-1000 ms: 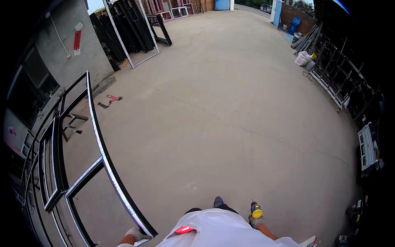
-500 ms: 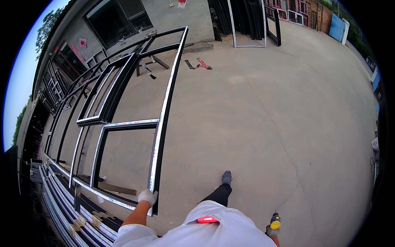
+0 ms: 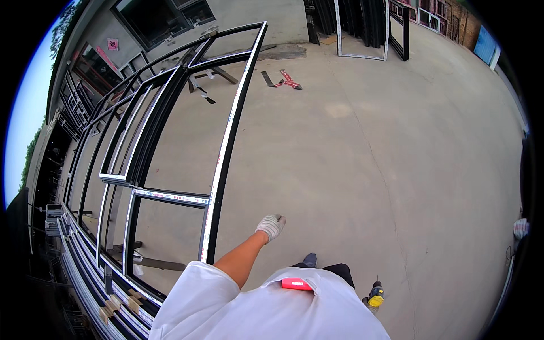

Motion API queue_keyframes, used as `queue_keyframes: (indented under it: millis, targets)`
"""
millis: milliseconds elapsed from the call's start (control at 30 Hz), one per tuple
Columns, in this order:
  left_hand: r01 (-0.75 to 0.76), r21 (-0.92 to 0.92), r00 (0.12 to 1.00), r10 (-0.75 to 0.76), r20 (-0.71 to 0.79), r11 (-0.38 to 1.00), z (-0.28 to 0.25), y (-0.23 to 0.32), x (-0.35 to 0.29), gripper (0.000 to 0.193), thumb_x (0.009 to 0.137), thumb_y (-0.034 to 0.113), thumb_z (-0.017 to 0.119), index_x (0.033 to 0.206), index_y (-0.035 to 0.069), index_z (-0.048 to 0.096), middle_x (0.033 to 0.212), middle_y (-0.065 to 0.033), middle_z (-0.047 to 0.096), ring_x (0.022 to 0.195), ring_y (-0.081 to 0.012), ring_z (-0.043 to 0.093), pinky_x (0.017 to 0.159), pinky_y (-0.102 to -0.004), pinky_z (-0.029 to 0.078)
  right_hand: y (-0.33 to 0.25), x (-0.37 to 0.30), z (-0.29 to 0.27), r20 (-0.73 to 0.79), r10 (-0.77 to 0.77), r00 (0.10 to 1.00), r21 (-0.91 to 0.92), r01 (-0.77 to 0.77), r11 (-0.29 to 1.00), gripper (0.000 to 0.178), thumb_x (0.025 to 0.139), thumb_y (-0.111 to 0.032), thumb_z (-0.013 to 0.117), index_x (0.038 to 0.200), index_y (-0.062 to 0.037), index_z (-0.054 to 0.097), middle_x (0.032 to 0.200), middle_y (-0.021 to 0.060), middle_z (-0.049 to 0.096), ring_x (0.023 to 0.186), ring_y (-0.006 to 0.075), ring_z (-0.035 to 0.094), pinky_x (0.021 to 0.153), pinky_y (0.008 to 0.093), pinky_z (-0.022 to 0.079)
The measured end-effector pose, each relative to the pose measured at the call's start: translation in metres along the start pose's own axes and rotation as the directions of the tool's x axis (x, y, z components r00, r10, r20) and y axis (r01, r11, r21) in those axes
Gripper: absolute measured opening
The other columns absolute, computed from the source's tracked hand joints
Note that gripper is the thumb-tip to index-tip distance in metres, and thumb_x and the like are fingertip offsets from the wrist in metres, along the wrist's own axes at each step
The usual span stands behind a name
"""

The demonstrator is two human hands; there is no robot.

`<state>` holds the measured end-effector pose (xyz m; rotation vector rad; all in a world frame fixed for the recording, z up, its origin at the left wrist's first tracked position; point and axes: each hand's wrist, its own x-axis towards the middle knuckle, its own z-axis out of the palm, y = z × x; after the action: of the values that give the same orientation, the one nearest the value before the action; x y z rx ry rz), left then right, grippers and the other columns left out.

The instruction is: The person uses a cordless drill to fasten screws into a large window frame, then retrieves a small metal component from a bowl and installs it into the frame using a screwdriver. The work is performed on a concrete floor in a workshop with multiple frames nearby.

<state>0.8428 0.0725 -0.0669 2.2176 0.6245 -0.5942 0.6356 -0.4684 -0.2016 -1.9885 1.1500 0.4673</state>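
Note:
My left hand (image 3: 271, 226), in a pale striped work glove, hangs in the air over the concrete to the right of a large window frame (image 3: 225, 153). Its fingers are curled in, with nothing seen in them. The frame is of black and white profiles and lies raised off the ground. Smaller framed sashes (image 3: 148, 127) rest on it at the left. At the lower right, my gloved right hand (image 3: 371, 306) grips a yellow and black power drill (image 3: 376, 296), its bit pointing forward; my white shirt hides part of that arm.
Long stacked profiles (image 3: 93, 277) lie at the lower left. Red-handled tools (image 3: 289, 80) lie on the concrete floor (image 3: 317, 153) ahead. An upright frame (image 3: 362, 56) and dark profiles lean by the grey wall (image 3: 249, 17). A blue panel (image 3: 485, 45) stands far right.
My left hand has let go of the frame's near corner and swung to the right, away from it. The right hand still holds the drill. My feet have moved and the view has shifted.

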Motion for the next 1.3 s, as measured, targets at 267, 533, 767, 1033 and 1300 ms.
queue_keyframes:
  millis: [267,533,767,1033,1300]
  targets:
    - [-0.066,0.007,0.997,0.065,0.052,0.998,0.016,0.031,0.124,0.050,0.096,0.042,0.053,0.118,0.002,0.073,0.116,-0.0256,0.073,0.111,-0.0390,0.069,0.099,-0.0434,0.051,-0.146,0.127,0.021,0.150,0.168,0.974,-0.105,-0.153,0.983,0.026,0.087,-0.019,0.072,0.106,-0.0104,0.058,0.071,0.0074,0.063,0.056,0.0239,0.063,0.052,0.0423,0.053]
    - [0.614,-0.196,0.785,-0.617,0.051,0.765,-0.013,-0.050,0.165,0.032,0.094,0.030,0.058,0.098,0.009,0.082,0.075,-0.0101,0.071,0.066,-0.0219,0.064,0.064,-0.0396,0.052,-0.370,0.267,0.042,0.332,0.139,0.933,-0.355,-0.013,0.935,0.032,0.088,-0.025,0.071,0.116,-0.0137,0.060,0.094,0.0131,0.069,0.082,0.0288,0.071,0.070,0.0412,0.062]
    - [0.545,-0.575,0.765,-0.643,0.043,0.610,-0.053,0.067,0.242,0.034,0.095,0.031,0.056,0.092,0.006,0.079,0.058,-0.0050,0.056,0.047,-0.0151,0.047,0.047,-0.0359,0.039,-0.642,0.384,0.092,0.337,-0.328,0.882,-0.590,0.469,0.657,0.049,0.090,-0.034,0.072,0.127,-0.0072,0.054,0.094,0.0067,0.068,0.079,0.0230,0.068,0.075,0.0367,0.056]
    - [0.551,-0.486,0.804,-0.588,0.090,0.679,-0.113,0.078,0.428,0.038,0.096,0.037,0.054,0.095,0.008,0.079,0.063,-0.0068,0.060,0.051,-0.0171,0.051,0.050,-0.0379,0.042,-0.868,0.364,0.180,0.338,-0.403,0.851,-0.493,0.524,0.695,0.051,0.095,-0.044,0.063,0.129,-0.0062,0.058,0.111,0.0090,0.070,0.098,0.0274,0.070,0.088,0.0374,0.056]
    - [0.466,-0.581,0.833,-0.552,0.033,0.668,-0.288,0.189,0.618,0.038,0.102,0.040,0.053,0.102,0.009,0.075,0.061,0.0014,0.051,0.048,-0.0120,0.041,0.045,-0.0343,0.034,-0.929,0.364,0.228,0.362,-0.058,0.930,-0.425,0.220,0.878,0.041,0.088,-0.026,0.071,0.122,-0.0073,0.060,0.083,0.0083,0.068,0.065,0.0228,0.067,0.064,0.0368,0.057]
